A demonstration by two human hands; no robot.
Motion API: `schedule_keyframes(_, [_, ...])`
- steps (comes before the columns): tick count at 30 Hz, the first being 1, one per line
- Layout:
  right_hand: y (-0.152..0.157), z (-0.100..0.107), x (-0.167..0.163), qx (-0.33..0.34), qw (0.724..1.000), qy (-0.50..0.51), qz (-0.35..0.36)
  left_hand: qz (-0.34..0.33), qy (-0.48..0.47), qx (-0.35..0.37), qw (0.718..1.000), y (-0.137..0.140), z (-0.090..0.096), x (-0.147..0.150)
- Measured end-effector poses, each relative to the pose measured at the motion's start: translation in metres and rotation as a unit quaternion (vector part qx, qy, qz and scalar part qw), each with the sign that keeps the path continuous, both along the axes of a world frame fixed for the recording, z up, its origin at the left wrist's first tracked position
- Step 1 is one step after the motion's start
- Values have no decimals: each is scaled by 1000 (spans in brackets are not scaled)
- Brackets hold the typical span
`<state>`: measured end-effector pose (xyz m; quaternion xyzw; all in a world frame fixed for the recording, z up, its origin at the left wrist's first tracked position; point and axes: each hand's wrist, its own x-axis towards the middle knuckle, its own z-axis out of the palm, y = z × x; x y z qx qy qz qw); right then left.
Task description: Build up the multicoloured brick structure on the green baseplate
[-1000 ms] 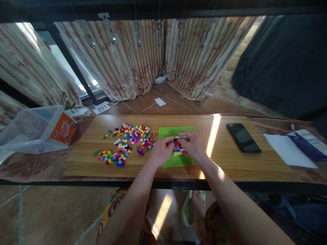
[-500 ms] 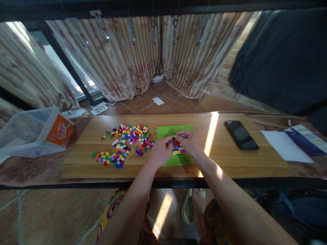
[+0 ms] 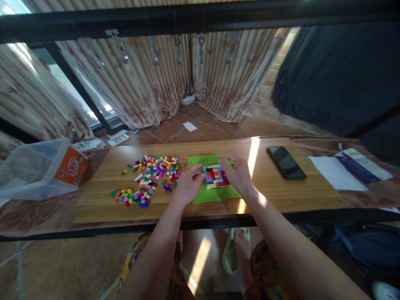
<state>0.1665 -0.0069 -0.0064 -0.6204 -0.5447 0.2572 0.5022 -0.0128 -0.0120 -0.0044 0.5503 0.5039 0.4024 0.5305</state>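
A green baseplate (image 3: pixel 210 195) lies on the wooden board (image 3: pixel 281 193) in front of me. On it sits a flat patch of small coloured bricks (image 3: pixel 215 176) in red, white, blue, yellow and orange. My left hand (image 3: pixel 186 184) rests at the patch's left edge with thumb and forefinger apart. To the right of the patch is my right hand (image 3: pixel 236 173), its fingers spread and touching the plate and the patch's right side. I cannot make out a brick in either hand. A loose pile of coloured bricks (image 3: pixel 149 177) lies left of the plate.
A black phone (image 3: pixel 285 162) lies on the board's right end. White paper (image 3: pixel 336 176) and a blue booklet (image 3: pixel 359 166) are further right. A clear plastic tub (image 3: pixel 29 168) with an orange box (image 3: pixel 70 166) stands at the left. Curtains hang behind.
Both hands have drawn apart from over the patch of bricks, so it now shows between them. The long piece my right fingers held over it is no longer in view. The camera tilted slightly.
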Motion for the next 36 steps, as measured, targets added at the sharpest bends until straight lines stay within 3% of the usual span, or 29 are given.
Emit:
schedule_keyframes(8, [-32, 24, -2, 30, 983, -57, 172, -39, -132, -53, 989, -8, 21, 12])
schedule_keyframes(14, [-40, 29, 1, 44, 974, -88, 202, -68, -167, -68, 981, -12, 20, 21])
schedule_keyframes(22, [-45, 34, 13, 16, 981, -89, 174, -73, -193, -88, 974, -14, 17, 32])
schedule_keyframes(27, [-45, 33, 24, 5, 984, -27, 177, -64, -187, -96, 976, -15, 20, 39])
schedule_keyframes(30, [-43, 27, 37, -1, 992, 28, 125, -51, -166, -88, 981, -14, 22, 40])
schedule_keyframes(36, [-44, 18, 60, -95, 993, 4, 76, -14, -101, -51, 993, -7, 17, 29])
